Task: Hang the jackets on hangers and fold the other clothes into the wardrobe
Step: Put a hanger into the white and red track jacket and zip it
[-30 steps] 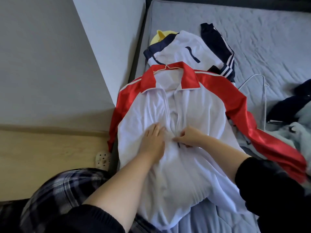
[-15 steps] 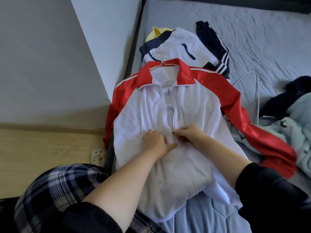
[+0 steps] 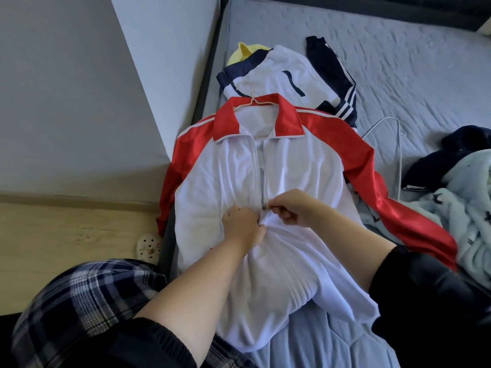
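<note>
While our right hand (image 3: 295, 208) pinches the small metal zip pull (image 3: 263, 207) of the smooth white jacket with shiny red sleeves (image 3: 212, 187), our left hand (image 3: 243, 227) bunches and grips the thin cloth just below it; the jacket lies flat on the soft grey quilted bed (image 3: 398, 62), right under both hands; a thin pink wire hanger (image 3: 255, 102) pokes out of its collar, far above our fingers. We think the zip could go wrong; the slippery cloth is wrinkled close to the pull, so it may catch in the teeth; a hard tug might slide the hanger off one shoulder. A bare white wire hanger (image 3: 398, 155) lies off to the right of our right hand.
</note>
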